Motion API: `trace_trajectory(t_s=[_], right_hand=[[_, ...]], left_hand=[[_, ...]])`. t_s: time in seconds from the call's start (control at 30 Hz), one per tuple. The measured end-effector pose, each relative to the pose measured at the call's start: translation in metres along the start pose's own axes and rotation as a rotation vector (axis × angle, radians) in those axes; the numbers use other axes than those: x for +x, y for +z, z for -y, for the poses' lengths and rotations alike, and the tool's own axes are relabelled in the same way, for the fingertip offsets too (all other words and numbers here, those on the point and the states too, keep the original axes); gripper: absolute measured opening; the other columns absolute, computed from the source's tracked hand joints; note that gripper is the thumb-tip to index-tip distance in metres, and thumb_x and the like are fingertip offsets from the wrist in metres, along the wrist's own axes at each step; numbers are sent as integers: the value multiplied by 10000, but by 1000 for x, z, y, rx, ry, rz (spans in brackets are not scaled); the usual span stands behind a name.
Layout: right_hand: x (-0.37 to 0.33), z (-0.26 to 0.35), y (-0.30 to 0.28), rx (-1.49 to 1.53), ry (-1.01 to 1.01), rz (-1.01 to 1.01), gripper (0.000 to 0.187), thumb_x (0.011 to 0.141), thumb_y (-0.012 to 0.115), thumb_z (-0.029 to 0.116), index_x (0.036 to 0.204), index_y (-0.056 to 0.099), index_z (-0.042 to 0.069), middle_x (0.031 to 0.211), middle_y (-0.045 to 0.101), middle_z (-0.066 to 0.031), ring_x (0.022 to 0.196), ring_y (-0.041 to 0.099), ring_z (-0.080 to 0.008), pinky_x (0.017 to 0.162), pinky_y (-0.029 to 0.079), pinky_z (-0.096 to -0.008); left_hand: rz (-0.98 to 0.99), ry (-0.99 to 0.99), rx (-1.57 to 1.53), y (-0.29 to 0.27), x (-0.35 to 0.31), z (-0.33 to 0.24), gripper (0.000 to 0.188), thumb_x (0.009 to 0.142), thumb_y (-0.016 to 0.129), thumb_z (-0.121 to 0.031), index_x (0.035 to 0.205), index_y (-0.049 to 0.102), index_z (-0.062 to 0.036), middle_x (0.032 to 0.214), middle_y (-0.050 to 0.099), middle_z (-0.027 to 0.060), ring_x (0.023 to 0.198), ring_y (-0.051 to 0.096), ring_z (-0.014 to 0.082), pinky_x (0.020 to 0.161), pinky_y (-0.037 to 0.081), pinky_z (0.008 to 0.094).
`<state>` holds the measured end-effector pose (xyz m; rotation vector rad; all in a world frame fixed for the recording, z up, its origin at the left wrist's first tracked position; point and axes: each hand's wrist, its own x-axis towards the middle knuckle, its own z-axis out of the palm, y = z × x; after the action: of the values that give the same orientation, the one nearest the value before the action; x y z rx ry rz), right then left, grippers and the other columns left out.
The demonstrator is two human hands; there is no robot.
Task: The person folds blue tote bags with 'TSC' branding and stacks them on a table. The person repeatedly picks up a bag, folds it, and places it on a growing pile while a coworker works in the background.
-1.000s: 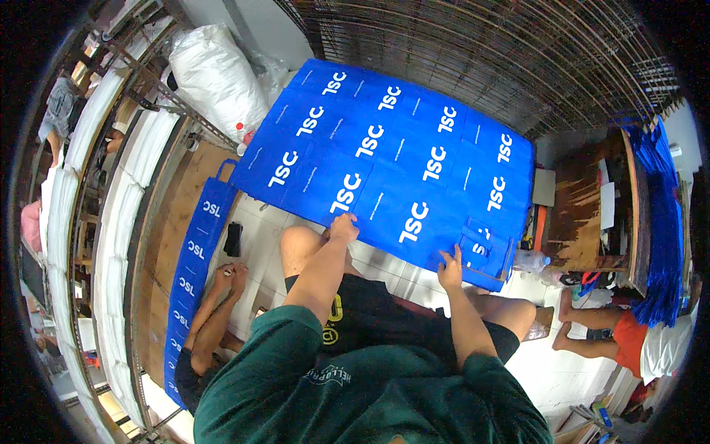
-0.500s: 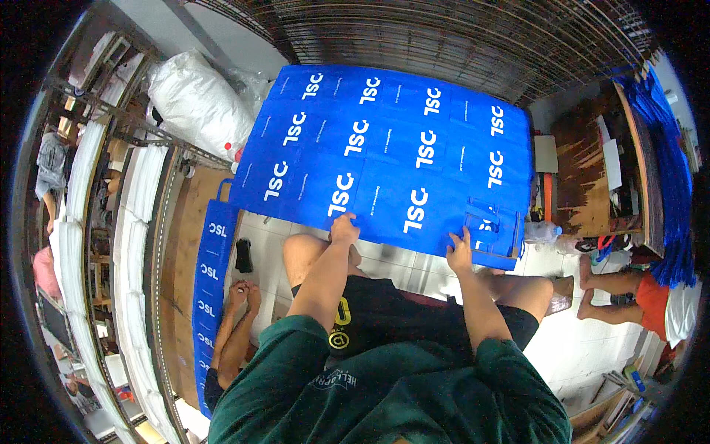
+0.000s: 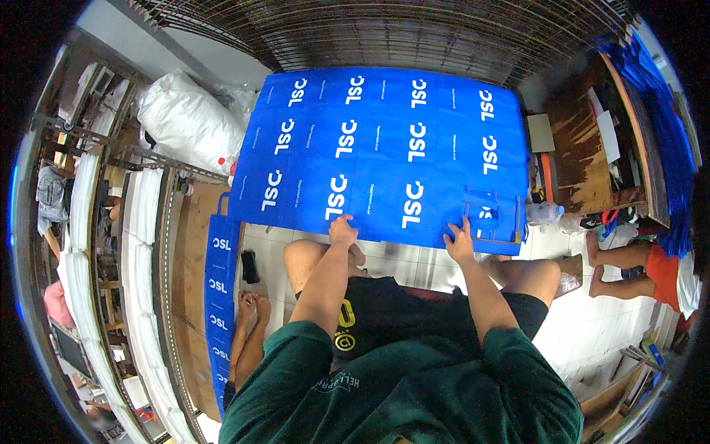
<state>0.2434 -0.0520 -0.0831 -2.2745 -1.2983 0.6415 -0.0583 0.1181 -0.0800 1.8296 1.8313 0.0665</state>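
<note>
Blue fabric bags (image 3: 384,155) with white print lie spread in overlapping rows on a surface before me, making one wide blue layer. My left hand (image 3: 342,231) is at the near edge of this layer, its fingers curled and pinching the fabric there. Farther right, my right hand (image 3: 459,241) rests on the same edge with its fingers spread. Just beside its fingertips is a rectangular outline with a narrow brown edge (image 3: 497,239) and a blue strap loop; I cannot tell what the brown part is.
On my left, more blue bags (image 3: 217,285) line a wooden bench, with a person's bare legs (image 3: 251,318) beside them. White stacks (image 3: 146,259) fill a rack. A white plastic sack (image 3: 188,122) stands behind. Another person's legs (image 3: 629,251) reach in at right, near a wooden cabinet (image 3: 577,148).
My view has shifted slightly, so the bags sit a little differently in the picture. Both hands stay at nearly the same places on the near edge.
</note>
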Motion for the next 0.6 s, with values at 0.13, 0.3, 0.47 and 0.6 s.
trace_trajectory(t_s=[0.13, 0.3, 0.47, 0.6], right_hand=[[-1, 7, -4, 8, 58, 40, 463, 749, 650, 279, 1157, 561, 80, 1402, 177, -255, 1169, 426, -395, 970, 382, -402], [0, 4, -2, 71, 76, 66, 531, 740, 651, 346, 1182, 542, 73, 1409, 156, -267, 1200, 393, -398, 988, 366, -399], [-1, 0, 4, 33, 23, -54, 489, 732, 669, 348, 1127, 575, 76, 1411, 185, -231, 1111, 480, -383, 933, 404, -414], [-12, 26, -18, -68, 177, -23, 443, 737, 665, 327, 1088, 587, 69, 1377, 272, -190, 1053, 520, -370, 888, 432, -428]], left_hand=[[122, -118, 61, -13, -2, -15, 395, 687, 655, -163, 1078, 600, -180, 1068, 614, 115, 1011, 578, 286, 882, 466, 384], [160, -151, 77, -28, -10, -28, 414, 690, 654, -178, 1099, 594, -201, 1074, 614, 110, 1007, 583, 286, 866, 476, 393], [143, -161, 70, -26, -8, -28, 404, 672, 660, -212, 1071, 605, -180, 1066, 611, 120, 1003, 583, 287, 864, 474, 389], [46, -127, 76, -18, -6, -9, 401, 654, 659, -230, 1041, 605, -140, 1042, 598, 138, 970, 586, 296, 865, 467, 394]])
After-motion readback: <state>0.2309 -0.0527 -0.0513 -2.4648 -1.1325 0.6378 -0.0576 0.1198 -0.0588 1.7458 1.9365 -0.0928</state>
